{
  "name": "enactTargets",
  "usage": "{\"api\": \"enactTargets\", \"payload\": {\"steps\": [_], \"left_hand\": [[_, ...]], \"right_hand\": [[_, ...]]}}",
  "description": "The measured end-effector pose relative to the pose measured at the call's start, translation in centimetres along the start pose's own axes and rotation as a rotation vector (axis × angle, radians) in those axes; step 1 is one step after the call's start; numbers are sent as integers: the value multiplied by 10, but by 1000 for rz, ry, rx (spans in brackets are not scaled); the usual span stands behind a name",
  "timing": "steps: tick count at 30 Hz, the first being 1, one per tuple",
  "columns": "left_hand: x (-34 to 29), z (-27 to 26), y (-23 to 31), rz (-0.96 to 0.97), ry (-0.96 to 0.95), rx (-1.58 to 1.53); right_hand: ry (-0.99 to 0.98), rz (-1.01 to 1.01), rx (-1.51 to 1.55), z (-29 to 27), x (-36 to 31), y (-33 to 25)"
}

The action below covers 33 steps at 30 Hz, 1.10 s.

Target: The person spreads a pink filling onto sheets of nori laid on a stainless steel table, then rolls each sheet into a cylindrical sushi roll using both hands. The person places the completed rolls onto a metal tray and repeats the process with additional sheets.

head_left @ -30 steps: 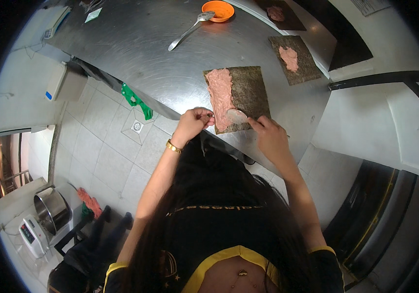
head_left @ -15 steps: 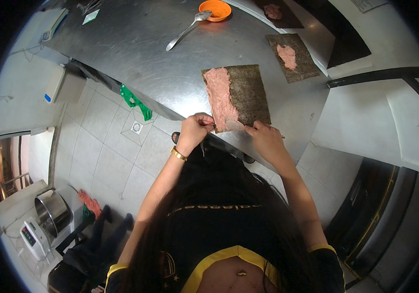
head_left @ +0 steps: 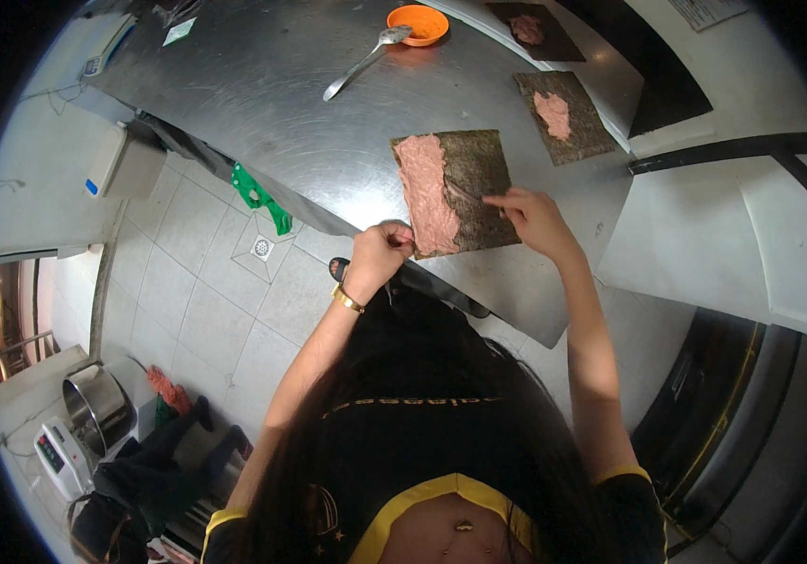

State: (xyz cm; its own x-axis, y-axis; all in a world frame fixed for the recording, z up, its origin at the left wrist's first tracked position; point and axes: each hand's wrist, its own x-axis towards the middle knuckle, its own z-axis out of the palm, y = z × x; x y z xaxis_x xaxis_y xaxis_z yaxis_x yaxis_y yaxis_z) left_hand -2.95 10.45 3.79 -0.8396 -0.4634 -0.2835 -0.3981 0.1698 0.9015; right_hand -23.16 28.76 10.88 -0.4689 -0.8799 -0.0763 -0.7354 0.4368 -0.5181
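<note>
A dark seaweed sheet [head_left: 486, 164] lies on the steel table, its left half coated with a band of pink paste [head_left: 427, 188]. My left hand [head_left: 383, 249] is closed in a pinch at the sheet's near left corner, fingertips against the edge. Over the bare right half, my right hand [head_left: 533, 221] grips a spoon [head_left: 466, 193], forefinger stretched along it. The spoon's head sits close above the seaweed, just right of the paste; whether it touches is hard to see. Most of its handle is hidden by the hand.
Farther right lie a second seaweed sheet [head_left: 585, 113] and a third [head_left: 559, 42], each with a pink paste patch. An orange bowl [head_left: 432, 25] with a large spoon [head_left: 356, 73] leaning on it stands at the back. The table's edge runs close to my body. Another person [head_left: 154, 484] is at lower left.
My right hand has lifted the spoon from the paste's near end and moved it away from me, over the bare seaweed. My left hand stays at the corner.
</note>
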Motion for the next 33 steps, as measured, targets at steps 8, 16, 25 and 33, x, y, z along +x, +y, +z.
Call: {"api": "enactTargets", "payload": {"steps": [8, 16, 25, 33], "left_hand": [[-3, -1, 4, 10, 18, 41], [-2, -1, 0, 20, 11, 0], [0, 0, -9, 12, -5, -82], [-5, 0, -3, 6, 22, -52]], "right_hand": [[-63, -62, -313, 6, 52, -14], [-219, -108, -448, 5, 24, -34], [-209, -177, -474, 23, -17, -50], [-35, -265, -466, 0, -34, -39]]}}
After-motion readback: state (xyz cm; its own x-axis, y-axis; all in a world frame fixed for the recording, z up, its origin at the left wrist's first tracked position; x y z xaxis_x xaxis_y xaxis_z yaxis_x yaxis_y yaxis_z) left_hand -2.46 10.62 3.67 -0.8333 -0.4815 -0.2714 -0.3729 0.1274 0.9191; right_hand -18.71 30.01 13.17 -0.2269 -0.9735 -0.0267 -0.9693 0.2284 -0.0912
